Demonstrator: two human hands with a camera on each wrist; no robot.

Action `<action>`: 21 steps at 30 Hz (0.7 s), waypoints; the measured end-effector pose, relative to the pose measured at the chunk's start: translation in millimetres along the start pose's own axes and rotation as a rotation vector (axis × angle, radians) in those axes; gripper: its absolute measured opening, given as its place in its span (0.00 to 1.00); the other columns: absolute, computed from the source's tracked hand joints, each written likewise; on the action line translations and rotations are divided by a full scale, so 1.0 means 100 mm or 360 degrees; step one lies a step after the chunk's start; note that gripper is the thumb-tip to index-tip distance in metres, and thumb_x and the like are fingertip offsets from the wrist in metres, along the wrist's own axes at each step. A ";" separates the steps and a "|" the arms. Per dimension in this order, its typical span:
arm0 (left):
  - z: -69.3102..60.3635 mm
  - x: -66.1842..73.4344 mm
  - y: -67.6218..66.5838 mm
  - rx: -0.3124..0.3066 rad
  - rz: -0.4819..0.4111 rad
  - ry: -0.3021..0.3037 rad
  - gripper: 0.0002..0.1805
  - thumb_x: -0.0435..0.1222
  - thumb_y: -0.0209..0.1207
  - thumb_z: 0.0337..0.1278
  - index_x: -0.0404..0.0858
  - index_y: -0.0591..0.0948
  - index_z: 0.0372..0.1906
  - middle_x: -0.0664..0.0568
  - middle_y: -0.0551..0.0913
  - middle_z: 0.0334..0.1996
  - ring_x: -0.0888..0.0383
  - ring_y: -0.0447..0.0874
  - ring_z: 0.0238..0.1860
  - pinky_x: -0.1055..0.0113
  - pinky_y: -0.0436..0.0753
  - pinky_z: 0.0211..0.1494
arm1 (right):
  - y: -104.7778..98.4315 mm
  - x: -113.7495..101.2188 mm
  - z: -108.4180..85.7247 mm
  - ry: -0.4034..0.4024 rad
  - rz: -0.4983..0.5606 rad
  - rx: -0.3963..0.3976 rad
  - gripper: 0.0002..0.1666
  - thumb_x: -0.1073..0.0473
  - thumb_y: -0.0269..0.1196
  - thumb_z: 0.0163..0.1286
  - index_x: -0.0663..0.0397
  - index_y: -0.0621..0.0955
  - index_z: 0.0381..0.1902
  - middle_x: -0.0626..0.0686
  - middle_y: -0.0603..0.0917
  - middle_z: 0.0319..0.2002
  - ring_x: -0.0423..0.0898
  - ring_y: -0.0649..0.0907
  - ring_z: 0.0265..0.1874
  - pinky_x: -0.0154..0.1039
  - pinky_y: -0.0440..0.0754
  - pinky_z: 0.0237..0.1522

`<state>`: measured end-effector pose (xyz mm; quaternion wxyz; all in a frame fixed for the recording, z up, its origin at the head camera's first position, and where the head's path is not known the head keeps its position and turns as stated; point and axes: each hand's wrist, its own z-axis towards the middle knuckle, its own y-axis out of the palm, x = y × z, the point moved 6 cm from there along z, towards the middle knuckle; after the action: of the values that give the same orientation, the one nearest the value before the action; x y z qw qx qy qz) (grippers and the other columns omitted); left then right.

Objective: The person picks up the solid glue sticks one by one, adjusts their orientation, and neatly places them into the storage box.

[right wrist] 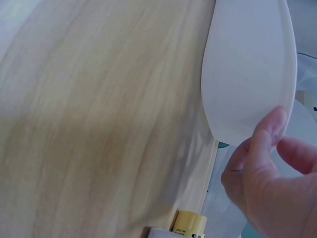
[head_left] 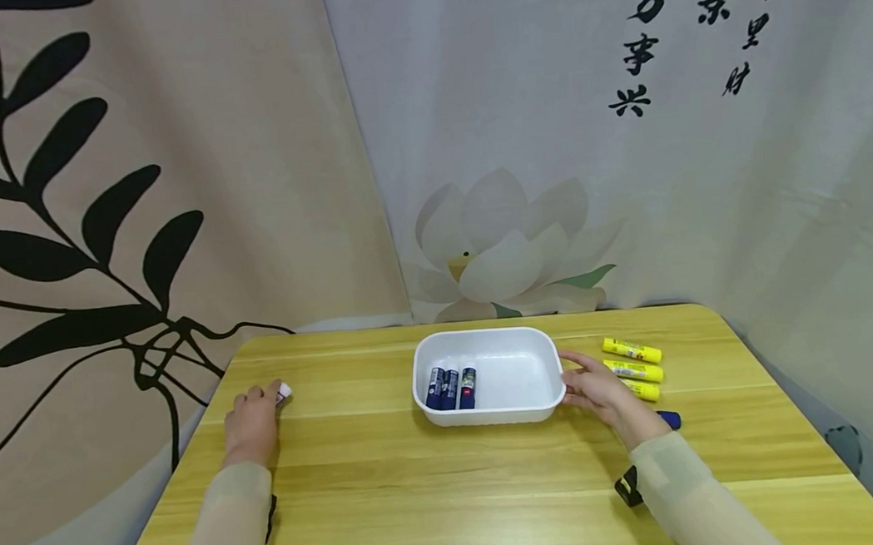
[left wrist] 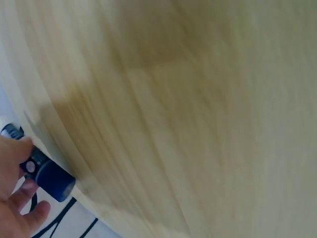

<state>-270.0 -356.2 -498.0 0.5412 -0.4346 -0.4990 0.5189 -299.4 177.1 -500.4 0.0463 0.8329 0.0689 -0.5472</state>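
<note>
One hand [head_left: 605, 391] grips the box [head_left: 490, 417]; to its left, another hand [head_left: 251, 425] pinches a likely light, stiff glue stick [left wrist: 47, 172], best held mid-barrel.

In the head view: one tray [head_left: 518, 376] at centre, three blue tubes [head_left: 449, 391] in it; at right, three yellow tubes [head_left: 633, 371] and one half-hidden blue item [head_left: 669, 419]; at left, one held tube [left wrist: 54, 178].
</note>
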 end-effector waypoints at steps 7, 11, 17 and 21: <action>0.01 0.08 -0.09 0.0216 -0.0238 0.0021 0.33 0.28 0.52 0.64 0.43 0.56 0.72 0.30 0.72 0.50 0.32 0.70 0.48 0.40 0.77 0.42 | 0.01 -0.03 -0.02 -0.0024 0.0007 -0.0011 0.33 0.67 0.50 0.72 0.56 0.57 0.72 0.58 0.76 0.43 0.42 0.80 0.30 0.33 0.84 0.34; 0.02 0.12 -0.14 0.0317 -0.0360 -0.0002 0.33 0.34 0.54 0.65 0.44 0.56 0.72 0.29 0.73 0.51 0.32 0.72 0.49 0.39 0.76 0.46 | 0.00 -0.01 0.00 -0.0019 0.0005 -0.0013 0.33 0.67 0.50 0.72 0.55 0.56 0.73 0.58 0.76 0.44 0.42 0.80 0.30 0.33 0.84 0.34; 0.04 0.23 -0.23 0.0366 -0.0584 -0.0048 0.31 0.34 0.54 0.65 0.41 0.59 0.71 0.31 0.74 0.53 0.33 0.74 0.51 0.40 0.76 0.49 | -0.01 0.00 0.02 -0.0008 0.0000 0.0019 0.32 0.67 0.50 0.72 0.53 0.58 0.72 0.59 0.75 0.44 0.41 0.79 0.29 0.32 0.83 0.32; 0.04 0.35 -0.26 0.0354 -0.0785 -0.0128 0.30 0.32 0.55 0.64 0.39 0.60 0.69 0.34 0.74 0.51 0.39 0.76 0.48 0.46 0.79 0.45 | -0.01 0.01 0.02 -0.0013 0.0006 0.0012 0.33 0.67 0.50 0.72 0.54 0.58 0.72 0.58 0.75 0.44 0.41 0.79 0.29 0.32 0.83 0.32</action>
<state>-272.3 -324.1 -468.4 0.6753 -0.2169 -0.5509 0.4399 -301.1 177.8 -502.0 0.0444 0.8310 0.0652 -0.5507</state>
